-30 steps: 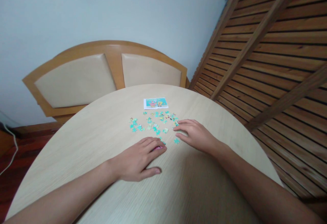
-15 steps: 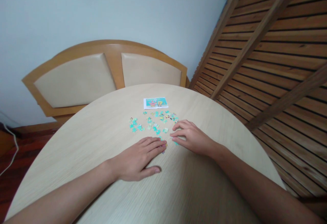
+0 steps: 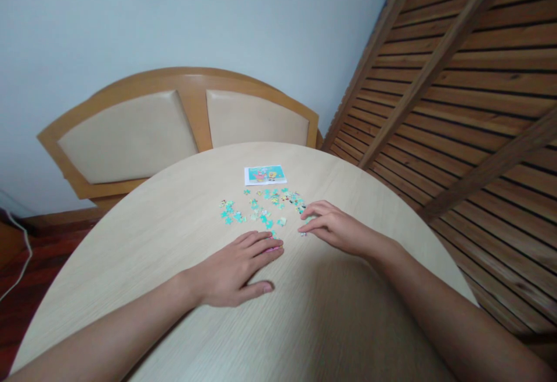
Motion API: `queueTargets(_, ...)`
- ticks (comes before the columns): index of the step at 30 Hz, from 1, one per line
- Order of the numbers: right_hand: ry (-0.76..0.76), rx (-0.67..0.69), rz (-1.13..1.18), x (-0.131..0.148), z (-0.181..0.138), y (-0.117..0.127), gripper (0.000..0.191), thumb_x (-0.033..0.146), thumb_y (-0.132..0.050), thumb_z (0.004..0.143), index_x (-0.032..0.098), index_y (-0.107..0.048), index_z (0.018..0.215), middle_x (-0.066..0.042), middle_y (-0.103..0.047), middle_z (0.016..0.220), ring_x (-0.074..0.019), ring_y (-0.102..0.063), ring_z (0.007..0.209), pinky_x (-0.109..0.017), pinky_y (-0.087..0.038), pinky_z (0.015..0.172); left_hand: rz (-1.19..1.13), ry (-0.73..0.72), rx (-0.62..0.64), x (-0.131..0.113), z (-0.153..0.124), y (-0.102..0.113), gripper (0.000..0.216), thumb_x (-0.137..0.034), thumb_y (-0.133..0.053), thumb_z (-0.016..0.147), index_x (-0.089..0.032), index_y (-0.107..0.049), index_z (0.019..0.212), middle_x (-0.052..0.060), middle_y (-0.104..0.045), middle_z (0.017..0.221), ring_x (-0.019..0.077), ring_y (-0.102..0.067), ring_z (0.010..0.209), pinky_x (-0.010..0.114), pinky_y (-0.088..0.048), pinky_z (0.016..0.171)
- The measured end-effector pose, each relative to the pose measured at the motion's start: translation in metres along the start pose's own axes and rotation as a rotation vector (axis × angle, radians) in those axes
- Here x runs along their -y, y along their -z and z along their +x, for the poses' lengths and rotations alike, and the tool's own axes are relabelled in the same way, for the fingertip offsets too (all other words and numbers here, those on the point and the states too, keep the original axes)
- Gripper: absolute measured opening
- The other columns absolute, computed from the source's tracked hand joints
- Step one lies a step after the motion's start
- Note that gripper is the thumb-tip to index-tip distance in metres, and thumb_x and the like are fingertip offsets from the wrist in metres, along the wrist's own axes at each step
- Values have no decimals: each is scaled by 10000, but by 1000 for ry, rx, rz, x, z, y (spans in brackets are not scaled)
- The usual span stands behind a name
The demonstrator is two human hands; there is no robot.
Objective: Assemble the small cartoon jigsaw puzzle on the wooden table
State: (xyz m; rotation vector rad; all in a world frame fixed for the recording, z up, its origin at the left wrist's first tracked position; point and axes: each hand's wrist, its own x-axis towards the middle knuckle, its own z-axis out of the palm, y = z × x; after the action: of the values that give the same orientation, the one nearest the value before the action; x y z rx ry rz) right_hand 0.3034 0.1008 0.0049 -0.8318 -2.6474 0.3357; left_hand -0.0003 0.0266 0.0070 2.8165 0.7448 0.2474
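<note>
Small jigsaw puzzle pieces (image 3: 266, 217), mostly turquoise with some yellow and pink, lie loose on the round wooden table (image 3: 209, 190). My left hand (image 3: 243, 266) rests flat with its fingers stretched out over the near side of the pieces. Pink and yellow bits of a puzzle piece (image 3: 274, 249) show at its fingertips. My right hand (image 3: 335, 226) hovers low at the right edge of the spread, thumb and fingers apart. Just under its lower fingertip is a small puzzle piece (image 3: 303, 234); whether they touch, I cannot tell. Other pieces beneath both hands are partly hidden.
Behind the pieces lies a picture card (image 3: 266, 175) with a pink figure and a yellow figure on turquoise. A padded wooden bench back (image 3: 191, 109) stands beyond the table. Slatted wood (image 3: 470, 80) rises at the right, and a white cable (image 3: 26, 248) hangs at the left.
My right hand has shifted slightly right, away from the left hand. A pink piece now shows more clearly at the left fingertips. The left hand has stayed nearly still.
</note>
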Motion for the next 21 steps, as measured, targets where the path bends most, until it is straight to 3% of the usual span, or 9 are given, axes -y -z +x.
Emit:
queueTargets(9, 59, 62, -4, 33, 8, -3, 205, 283, -619, 951, 237, -755, 1097, -64, -732, 1059, -243, -590, 1118, -427, -436, 1025, -65, -30, -73, 1, 1, -1, 577, -460, -484, 1007, -182, -366, 1499, 180, -467, 1473, 326, -428, 1375, 527, -365, 1142)
queueTargets(14, 90, 87, -7, 41, 9, -4, 287, 102, -563, 905, 251, -772, 1034, -40, -741, 946, -216, -619, 1058, -391, -449, 1000, -80, -39, -94, 2, 0, -3, 578, -442, -498, 1005, -190, -351, 1505, 175, -462, 1473, 319, -424, 1374, 520, -371, 1141)
queueTargets(19, -26, 116, -25, 43, 10, 0, 102, 265, -683, 905, 221, -775, 913, -52, -742, 905, -233, -638, 1010, -374, -473, 940, -63, -25, -75, 4, -1, -4, 588, -454, -488, 1012, -217, -324, 1525, 153, -425, 1532, 319, -386, 1419, 537, -336, 1168)
queueTargets(21, -68, 116, -25, 45, 11, 3, 140, 324, -716, 885, 204, -755, 827, -58, -736, 885, -240, -640, 994, -376, -476, 920, -53, -14, -59, 4, -1, -4, 596, -463, -483, 1014, -220, -318, 1531, 147, -409, 1550, 320, -366, 1438, 541, -325, 1176)
